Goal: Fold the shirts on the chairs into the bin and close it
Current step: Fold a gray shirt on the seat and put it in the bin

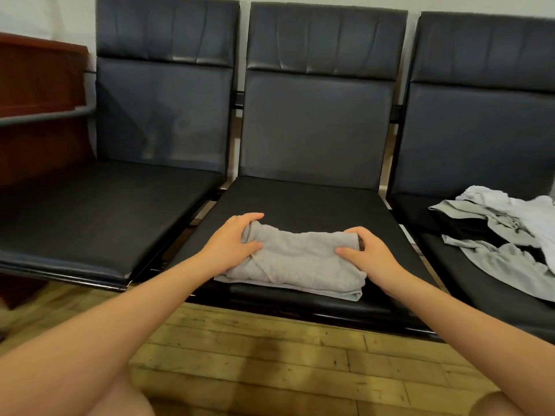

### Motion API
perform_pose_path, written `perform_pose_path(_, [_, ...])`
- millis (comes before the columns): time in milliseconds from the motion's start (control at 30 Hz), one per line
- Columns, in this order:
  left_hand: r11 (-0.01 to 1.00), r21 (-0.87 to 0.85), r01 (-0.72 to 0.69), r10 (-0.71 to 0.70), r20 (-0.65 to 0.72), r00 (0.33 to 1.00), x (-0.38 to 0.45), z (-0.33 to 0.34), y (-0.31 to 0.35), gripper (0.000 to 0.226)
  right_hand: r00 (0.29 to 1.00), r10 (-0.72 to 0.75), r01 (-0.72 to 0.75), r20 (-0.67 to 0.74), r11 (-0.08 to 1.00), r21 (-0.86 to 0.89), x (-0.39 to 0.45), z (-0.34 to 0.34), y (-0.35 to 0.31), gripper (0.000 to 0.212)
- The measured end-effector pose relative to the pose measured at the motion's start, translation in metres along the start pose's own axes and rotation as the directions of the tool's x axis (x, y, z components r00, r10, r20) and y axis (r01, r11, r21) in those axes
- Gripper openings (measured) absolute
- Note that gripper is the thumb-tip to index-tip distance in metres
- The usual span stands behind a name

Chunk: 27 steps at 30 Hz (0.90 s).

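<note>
Head view
Folded shirt [295, 262]: grey, folded into a compact stack, lying at the front of the middle chair [315, 202] seat.
Left hand [232, 240]: fingers curled over the shirt's far left corner, thumb pressed on its top; it grasps the cloth.
Right hand [368, 253]: fingers wrapped over the shirt's far right corner, thumb lying on top; it grasps the cloth too.
Loose shirts [507, 235]: a rumpled pile of grey, white and black garments on the right chair [480, 139] seat, well apart from the hands.
Left chair [126, 202]: black padded seat, same row as the others.
Floor [270, 355]: pale wooden boards in front of the chairs.
Cabinet [39, 109]: reddish-brown wood, far left, beside the left chair.
</note>
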<state>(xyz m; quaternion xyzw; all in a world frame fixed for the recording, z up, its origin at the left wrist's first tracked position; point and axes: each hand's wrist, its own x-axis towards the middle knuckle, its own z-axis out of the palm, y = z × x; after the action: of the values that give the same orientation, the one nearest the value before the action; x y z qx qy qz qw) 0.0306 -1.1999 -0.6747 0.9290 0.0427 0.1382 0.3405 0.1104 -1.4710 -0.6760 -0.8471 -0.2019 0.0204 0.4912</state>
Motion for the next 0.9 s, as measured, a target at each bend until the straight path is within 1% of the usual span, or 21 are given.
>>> perform_pose_path(100, [0.997,-0.072,0.037,-0.043,-0.085,0.995,-0.007,0.008,0.003,0.052,1.000,0.019,-0.020,0.003,0.996,0.092,-0.004,0.002,-0.007,0.025])
perform_pose_path(233, [0.985,-0.141,0.104,-0.123,-0.135,0.983,-0.009,-0.006,0.011,0.041,0.995,0.084,-0.065,-0.058,0.958,0.281,-0.002,0.007,-0.031,0.024])
perform_pose_path(333, [0.976,-0.186,0.113,-0.154,-0.222,0.963,-0.011,-0.048,0.021,0.041,0.998,0.054,-0.036,-0.043,0.938,0.343,0.007,0.023,-0.065,0.021])
perform_pose_path(467, [0.983,-0.119,0.143,-0.176,-0.345,0.922,-0.034,-0.123,0.013,0.041,0.997,-0.052,0.024,0.058,0.916,0.401,0.021,0.064,-0.125,0.023])
perform_pose_path(533, [0.973,-0.126,0.194,-0.230,-0.416,0.880,-0.057,-0.160,-0.001,0.041,0.987,-0.081,0.013,0.141,0.905,0.426,0.027,0.095,-0.158,0.025])
perform_pose_path(600, [0.960,-0.125,0.251,-0.280,-0.484,0.829,-0.087,-0.192,-0.022,0.041,0.966,-0.076,-0.047,0.248,0.890,0.453,0.031,0.134,-0.189,0.028])
perform_pose_path(700, [0.917,-0.167,0.363,-0.390,-0.567,0.725,-0.139,-0.227,-0.062,0.040,0.907,-0.097,-0.099,0.410,0.897,0.431,0.024,0.203,-0.228,0.042])
perform_pose_path(767, [0.874,-0.203,0.441,-0.467,-0.604,0.646,-0.178,-0.241,-0.094,0.040,0.868,-0.121,-0.077,0.482,0.926,0.371,0.010,0.254,-0.245,0.045])
perform_pose_path(833, [0.833,-0.226,0.505,-0.521,-0.629,0.578,-0.218,-0.251,-0.127,0.039,0.835,-0.127,-0.041,0.536,0.956,0.291,-0.008,0.307,-0.258,0.044])
perform_pose_path(900, [0.784,-0.245,0.571,-0.574,-0.638,0.514,-0.257,-0.259,-0.161,0.038,0.795,-0.154,0.026,0.587,0.975,0.221,-0.028,0.361,-0.269,0.042])
